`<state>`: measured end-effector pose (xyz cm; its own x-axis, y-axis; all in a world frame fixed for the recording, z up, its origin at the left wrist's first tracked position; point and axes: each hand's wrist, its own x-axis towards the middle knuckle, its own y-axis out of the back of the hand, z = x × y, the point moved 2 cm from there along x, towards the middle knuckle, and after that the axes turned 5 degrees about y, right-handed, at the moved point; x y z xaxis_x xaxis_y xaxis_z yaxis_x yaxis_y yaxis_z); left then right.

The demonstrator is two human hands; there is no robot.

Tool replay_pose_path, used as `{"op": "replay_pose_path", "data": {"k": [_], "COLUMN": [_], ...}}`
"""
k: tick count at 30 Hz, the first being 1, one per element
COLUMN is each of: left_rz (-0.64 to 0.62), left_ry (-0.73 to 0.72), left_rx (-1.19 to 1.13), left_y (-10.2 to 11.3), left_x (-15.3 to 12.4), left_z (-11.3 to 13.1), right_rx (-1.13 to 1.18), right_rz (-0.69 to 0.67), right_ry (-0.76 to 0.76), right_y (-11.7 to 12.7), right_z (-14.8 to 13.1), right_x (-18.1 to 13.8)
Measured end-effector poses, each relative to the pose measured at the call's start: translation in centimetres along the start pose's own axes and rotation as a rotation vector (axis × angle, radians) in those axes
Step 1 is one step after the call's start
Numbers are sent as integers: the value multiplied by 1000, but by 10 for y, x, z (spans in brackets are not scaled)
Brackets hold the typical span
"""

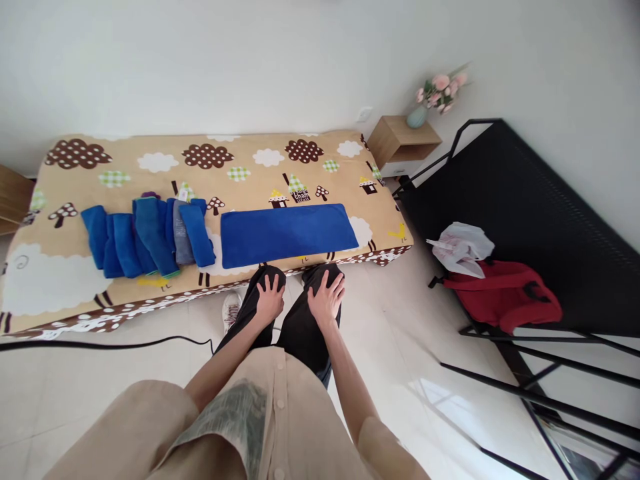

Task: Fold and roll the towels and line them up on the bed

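My left hand [270,298] rests with spread fingers on my left knee, holding nothing. On the other knee lies my right hand [327,298], also flat with its fingers apart. Just beyond my knees a blue towel [289,233] is laid out as a long flat strip on the patterned bed sheet [260,183]. Left of it, several rolled or folded towels [150,237] lie side by side in a row, mostly blue, with a grey one [183,233] among them. Neither hand touches a towel.
A wooden nightstand [400,140] with a vase of pink flowers [440,90] stands at the bed's far right corner. To my right is a black metal-framed surface [540,200] bearing a red backpack [505,293] and a white plastic bag [463,247]. A black cable [110,345] crosses at left.
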<state>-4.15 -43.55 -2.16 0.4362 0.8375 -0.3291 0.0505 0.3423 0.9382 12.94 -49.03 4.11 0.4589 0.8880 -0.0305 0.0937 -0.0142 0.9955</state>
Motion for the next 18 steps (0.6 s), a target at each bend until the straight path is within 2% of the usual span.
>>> {"op": "replay_pose_path", "data": {"k": [3,6,8,10,12,14,18], "left_rz": [0,5,6,6,6,4,-1], "left_ry": [2,3,3,1,-1,0,15], "left_rx": [11,16,17,26,38,44,57], "left_y": [0,0,0,1,2,3,4], "left_x": [0,0,0,1,1,1,3], "left_z": [0,1,1,1,1,1,1], "right_rx": [-14,8,71,180,345,578,1120], "right_rz": [5,-42,-80,-115,-168,-244,-279], "right_ry": [85,267,359,389,362,267,-110], "right_y": [1,-2,-7,-17,-32,-51,-87], "right_z": [-5,-15,-23,-32,-40,-49,-61], "right_x": [1,5,10,17,25,34,52]}}
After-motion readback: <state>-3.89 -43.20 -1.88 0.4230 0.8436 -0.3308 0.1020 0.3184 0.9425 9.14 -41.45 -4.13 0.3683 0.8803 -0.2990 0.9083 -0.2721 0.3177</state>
